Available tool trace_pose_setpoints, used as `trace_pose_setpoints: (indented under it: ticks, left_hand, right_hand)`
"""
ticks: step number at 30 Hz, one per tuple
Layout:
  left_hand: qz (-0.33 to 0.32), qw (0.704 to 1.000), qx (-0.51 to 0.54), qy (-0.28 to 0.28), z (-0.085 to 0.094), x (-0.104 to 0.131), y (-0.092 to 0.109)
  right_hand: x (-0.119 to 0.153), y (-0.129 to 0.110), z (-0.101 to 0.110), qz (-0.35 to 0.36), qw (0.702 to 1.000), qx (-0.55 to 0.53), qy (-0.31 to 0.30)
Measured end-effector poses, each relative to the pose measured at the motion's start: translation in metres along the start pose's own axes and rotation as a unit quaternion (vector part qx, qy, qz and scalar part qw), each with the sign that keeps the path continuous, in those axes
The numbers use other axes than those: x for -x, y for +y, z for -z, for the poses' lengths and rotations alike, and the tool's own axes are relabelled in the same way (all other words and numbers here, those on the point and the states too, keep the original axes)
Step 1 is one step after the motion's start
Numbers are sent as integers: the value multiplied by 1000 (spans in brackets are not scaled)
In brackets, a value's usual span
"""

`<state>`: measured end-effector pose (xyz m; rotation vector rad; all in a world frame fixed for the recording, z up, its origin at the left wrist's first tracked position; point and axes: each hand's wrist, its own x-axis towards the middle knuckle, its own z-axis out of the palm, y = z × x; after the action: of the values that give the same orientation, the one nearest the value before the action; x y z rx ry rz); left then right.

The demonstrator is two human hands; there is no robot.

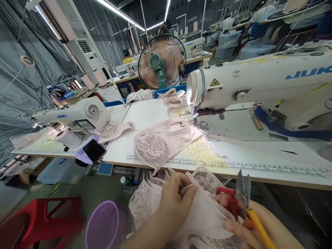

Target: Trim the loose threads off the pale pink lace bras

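My left hand (177, 199) is closed, thumb and fingers pinching the edge of a pale pink bra (204, 211) with lace parts, over my lap below the table edge. In my right hand (241, 228) is a pair of scissors (243, 190). Red and yellow handle parts show around the fingers, and the blades point up, slightly apart. The right fingers are also close to the bra's smooth fabric. On the table, another pink lace bra piece (155, 147) reaches to the needle area of the sewing machine (241, 79).
A printed ruler (233, 166) runs along the table's front edge. A second sewing machine (72, 114), a thread cone (68, 138) and a dark phone (94, 150) are at the left. Below are a purple basket (102, 224) and red stool (46, 218). A fan (162, 62) stands behind.
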<state>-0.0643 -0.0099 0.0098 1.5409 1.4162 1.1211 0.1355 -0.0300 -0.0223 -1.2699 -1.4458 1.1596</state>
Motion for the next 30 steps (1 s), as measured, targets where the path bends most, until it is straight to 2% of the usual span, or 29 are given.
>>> trace_pose_setpoints:
  ticks: [3,7,12,14,18,22,26,30]
  left_hand:
    - [-13,1000,13,6,1,0,-1]
    - [-22,999,23,18,2,3,-3]
    - [-7,998,42,50,-2,8,-9]
    - [-14,997,49,54,-4,9,-9]
    - [-23,996,54,61,-5,10,-9]
    - [-32,996,60,63,-6,12,-9]
    - [-27,996,75,38,-9,14,-6]
    - [-8,996,92,20,-10,16,-1]
  right_hand:
    - [-2,9,4,1,999,21,-30]
    - [-5,17,7,50,994,67,-64]
    - [-3,17,-4,47,998,27,22]
    - [-3,19,-6,52,998,22,31]
    - [-7,27,1,64,997,30,8]
    - [-12,31,14,15,998,36,-54]
    - [-22,12,16,-7,996,11,-85]
    - [-32,-23,1,24,995,17,-90]
